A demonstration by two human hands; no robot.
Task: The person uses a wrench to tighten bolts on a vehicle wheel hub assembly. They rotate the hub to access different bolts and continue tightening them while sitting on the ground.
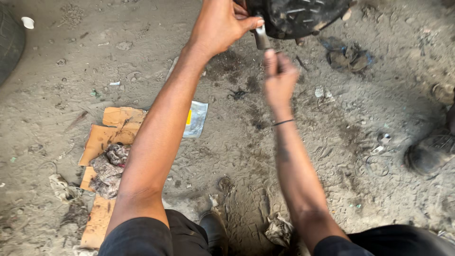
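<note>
My left hand [219,26] reaches up to a dark, greasy machine part [298,16] at the top edge and pinches a small grey metal tool [260,38] against its underside with thumb and fingers. Just below, my right hand [279,83] is closed around the lower end of the same tool, its fist blurred. A thin black band sits on the right wrist. Both forearms stretch out over the dirty sandy ground [332,156]. Most of the machine part is cut off by the frame.
A torn piece of cardboard [106,142] with a dirty rag [110,169] lies at left, beside a clear plastic packet [195,118]. A tyre edge [9,40] is at far left. A dark shoe [429,154] sits at right. My black shoe [214,230] is between my knees.
</note>
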